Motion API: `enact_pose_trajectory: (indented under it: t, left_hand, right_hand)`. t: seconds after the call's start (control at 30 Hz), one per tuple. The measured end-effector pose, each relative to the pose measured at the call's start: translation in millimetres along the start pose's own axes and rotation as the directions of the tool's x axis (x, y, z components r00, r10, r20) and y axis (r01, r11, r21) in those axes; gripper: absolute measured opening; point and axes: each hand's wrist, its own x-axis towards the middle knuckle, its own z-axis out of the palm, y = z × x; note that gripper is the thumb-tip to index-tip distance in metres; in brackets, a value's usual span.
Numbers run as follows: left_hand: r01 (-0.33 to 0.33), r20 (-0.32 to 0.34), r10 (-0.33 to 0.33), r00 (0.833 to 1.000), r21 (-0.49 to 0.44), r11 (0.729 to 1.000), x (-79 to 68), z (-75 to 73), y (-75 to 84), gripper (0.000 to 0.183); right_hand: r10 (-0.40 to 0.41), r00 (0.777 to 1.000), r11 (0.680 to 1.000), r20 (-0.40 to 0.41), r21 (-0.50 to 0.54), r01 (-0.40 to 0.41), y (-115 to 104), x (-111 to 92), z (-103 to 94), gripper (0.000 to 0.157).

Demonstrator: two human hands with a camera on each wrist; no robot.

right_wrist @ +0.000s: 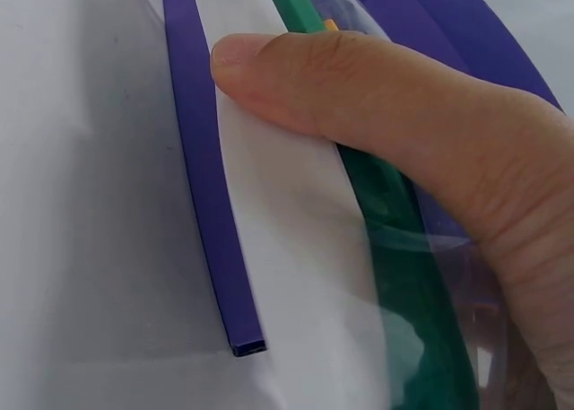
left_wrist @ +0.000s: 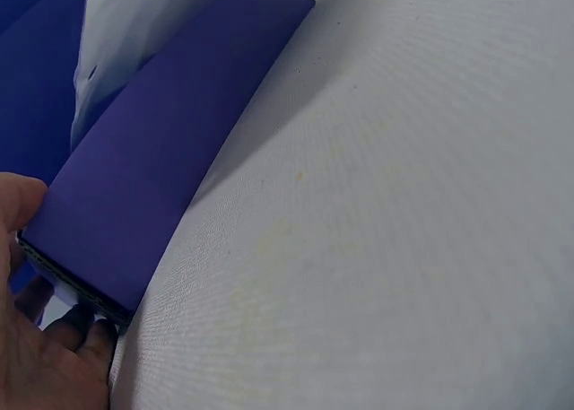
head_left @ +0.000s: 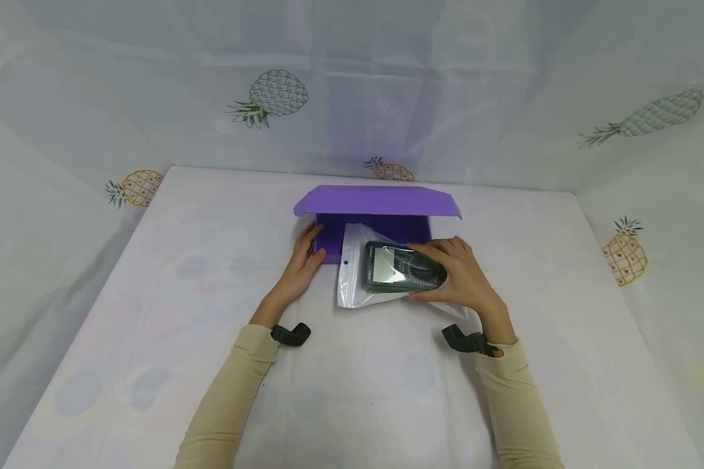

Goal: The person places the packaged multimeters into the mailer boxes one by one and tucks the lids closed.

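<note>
A purple cardboard box (head_left: 328, 242) stands on the table with its lid (head_left: 375, 200) raised at the back. My left hand (head_left: 296, 268) grips the box's left end, thumb at the top edge and fingers along the outside. With my right hand (head_left: 462, 277) I hold a clear-fronted, white-backed zip bag (head_left: 349, 290) containing a dark multimeter with a green edge (head_left: 405, 266). Thumb and fingers span the multimeter's right end through the plastic. The bag overlaps the box opening and hangs over its front wall (right_wrist: 202, 150). In the right wrist view, my thumb presses the bag's white back.
A pale cloth covers the table (head_left: 152, 312). Behind it hangs a whitish curtain (head_left: 446, 111) printed with pineapples. Black wrist cameras sit on both wrists, the left camera (head_left: 293, 335) and the right camera (head_left: 463, 340) pointing inward.
</note>
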Motion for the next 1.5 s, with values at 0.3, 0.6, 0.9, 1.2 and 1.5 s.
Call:
enact_pose_trajectory:
  t: [0.3, 0.6, 0.9, 1.2, 1.5]
  left_hand:
    - [0.011, 0.006, -0.011, 1.0, 0.0, 1.0, -0.4, 0.6, 1.5, 0.053]
    - [0.002, 0.008, -0.002, 1.0, 0.007, 1.0, -0.9, 0.7, 0.0, 0.053]
    - [0.003, 0.0, -0.003, 1.0, 0.007, 1.0, -1.4, 0.5, -0.7, 0.053]
    - [0.001, 0.003, -0.001, 1.0, 0.017, 1.0, -1.0, 0.9, 0.1, 0.053]
    - [0.005, 0.001, -0.005, 1.0, 0.008, 1.0, -0.4, 0.0, 1.6, 0.053]
  right_hand:
    - [-0.011, 1.0, 0.999, 0.007, -0.037, 0.011, -2, 4, -0.5, 0.094]
    - [-0.017, 1.0, 0.999, 0.021, -0.05, 0.018, -2, 11, 0.2, 0.094]
    - [-0.043, 0.999, 0.998, 0.009, -0.05, 0.043, 2, 16, 3.6, 0.094]
    - [-0.032, 0.999, 0.997, 0.032, -0.063, 0.034, 2, 24, 3.6, 0.095]
    - [-0.033, 0.999, 0.997, 0.034, -0.066, 0.035, 2, 30, 3.8, 0.094]
